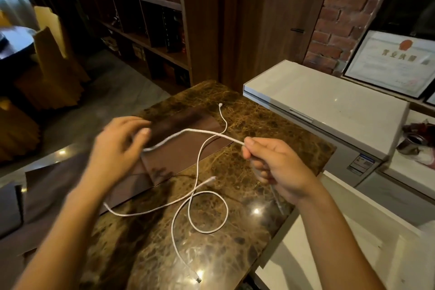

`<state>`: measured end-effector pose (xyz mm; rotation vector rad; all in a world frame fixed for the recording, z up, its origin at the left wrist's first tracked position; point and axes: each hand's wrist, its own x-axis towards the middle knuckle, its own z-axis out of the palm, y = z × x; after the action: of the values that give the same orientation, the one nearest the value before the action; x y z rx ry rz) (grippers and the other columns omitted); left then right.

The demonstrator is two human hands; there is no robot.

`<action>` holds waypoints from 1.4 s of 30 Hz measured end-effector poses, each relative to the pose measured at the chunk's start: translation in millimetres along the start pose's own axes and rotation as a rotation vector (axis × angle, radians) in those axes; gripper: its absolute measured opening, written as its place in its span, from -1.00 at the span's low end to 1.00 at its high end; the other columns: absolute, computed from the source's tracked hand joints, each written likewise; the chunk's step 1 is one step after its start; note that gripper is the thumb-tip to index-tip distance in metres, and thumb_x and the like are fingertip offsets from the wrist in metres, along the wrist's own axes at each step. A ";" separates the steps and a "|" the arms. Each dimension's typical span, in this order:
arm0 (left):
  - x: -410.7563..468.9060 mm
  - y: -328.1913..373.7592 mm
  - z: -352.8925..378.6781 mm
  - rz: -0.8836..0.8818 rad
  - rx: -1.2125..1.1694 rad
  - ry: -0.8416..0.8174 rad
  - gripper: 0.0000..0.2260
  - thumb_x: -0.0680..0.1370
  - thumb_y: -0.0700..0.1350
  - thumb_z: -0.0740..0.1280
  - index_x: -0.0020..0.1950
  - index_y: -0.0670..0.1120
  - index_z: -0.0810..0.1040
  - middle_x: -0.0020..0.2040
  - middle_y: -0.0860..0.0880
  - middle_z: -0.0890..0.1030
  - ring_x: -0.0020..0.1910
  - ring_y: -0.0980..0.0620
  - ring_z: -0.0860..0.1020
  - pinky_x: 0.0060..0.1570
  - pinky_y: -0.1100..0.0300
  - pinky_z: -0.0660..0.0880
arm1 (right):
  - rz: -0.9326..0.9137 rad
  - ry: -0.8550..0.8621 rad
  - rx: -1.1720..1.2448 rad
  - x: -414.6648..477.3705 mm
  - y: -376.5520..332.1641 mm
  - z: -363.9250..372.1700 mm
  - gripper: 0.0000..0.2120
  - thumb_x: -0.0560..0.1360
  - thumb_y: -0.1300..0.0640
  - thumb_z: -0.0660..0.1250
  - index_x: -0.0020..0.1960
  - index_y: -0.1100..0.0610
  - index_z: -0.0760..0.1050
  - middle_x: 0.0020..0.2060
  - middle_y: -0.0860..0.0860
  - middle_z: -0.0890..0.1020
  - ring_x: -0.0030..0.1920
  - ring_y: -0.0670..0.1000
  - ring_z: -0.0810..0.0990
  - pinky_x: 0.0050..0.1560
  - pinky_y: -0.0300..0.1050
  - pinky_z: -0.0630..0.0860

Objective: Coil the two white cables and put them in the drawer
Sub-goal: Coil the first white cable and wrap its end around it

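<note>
R grip point(270, 165) pinches cable point(200, 132) above countertop point(294, 148).

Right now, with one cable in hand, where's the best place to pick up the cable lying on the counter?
Take the second cable at its round loop, from above with the left hand. The loop lies flat and open on the marble counter, clear of the plugs.

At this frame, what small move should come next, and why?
Probably the left hand brings its end of the raised cable toward the right hand to form a first loop: that cable is stretched between both hands, uncoiled, while the other cable lies loose on the marble counter.
</note>
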<state>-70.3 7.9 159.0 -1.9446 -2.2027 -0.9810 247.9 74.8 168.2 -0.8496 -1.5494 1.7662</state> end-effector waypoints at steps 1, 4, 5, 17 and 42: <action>-5.9 27.2 5.3 0.061 -0.110 -0.014 -0.74 0.62 -0.04 0.27 0.24 -0.07 0.62 0.15 0.01 0.62 0.15 0.06 0.57 0.14 0.24 0.42 | 0.014 -0.014 -0.004 4.5 0.8 9.9 -0.67 0.67 0.04 0.20 -0.22 0.10 0.51 -0.52 -0.11 0.28 -0.55 -0.15 0.19 -0.54 -0.31 0.16; -23.4 99.1 25.1 0.206 -0.360 -0.059 -0.76 0.63 -0.06 0.30 0.26 -0.06 0.62 0.15 0.07 0.65 0.15 0.20 0.58 0.16 0.37 0.44 | 0.068 -0.055 0.026 14.0 3.9 35.7 -0.70 0.69 0.06 0.16 -0.15 0.10 0.52 -0.54 -0.13 0.29 -0.57 -0.17 0.17 -0.56 -0.33 0.11; -26.5 112.4 31.7 0.226 -0.386 -0.059 -0.79 0.64 -0.07 0.31 0.22 -0.06 0.63 0.10 0.06 0.65 0.12 0.17 0.59 0.13 0.34 0.46 | 0.093 -0.060 0.076 15.0 4.9 41.0 -0.72 0.70 0.08 0.15 -0.12 0.10 0.52 -0.54 -0.12 0.30 -0.57 -0.17 0.17 -0.57 -0.33 0.09; -4.1 87.4 52.8 0.055 -0.417 0.102 -0.88 0.58 -0.06 0.40 -0.11 -0.05 0.68 -0.22 0.05 0.62 -0.21 0.11 0.59 -0.20 0.15 0.54 | 0.187 -0.170 0.526 -18.7 33.3 44.2 -0.77 0.69 0.15 0.15 0.07 0.24 0.53 -0.49 -0.08 0.28 -0.57 -0.17 0.20 -0.55 -0.29 0.11; -24.5 130.9 88.1 0.283 -0.467 -0.003 -0.64 0.55 0.00 0.44 -0.39 -0.01 0.42 -0.43 0.09 0.42 -0.39 0.11 0.40 -0.26 0.19 0.35 | 0.211 0.134 0.516 -57.2 55.3 53.6 -0.70 0.69 0.05 0.17 -0.08 0.18 0.53 -0.43 -0.02 0.26 -0.47 -0.11 0.18 -0.45 -0.21 0.15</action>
<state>85.7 30.1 133.5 -2.3504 -1.7354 -1.5402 236.2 -8.6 122.1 -0.8641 -0.8766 2.0800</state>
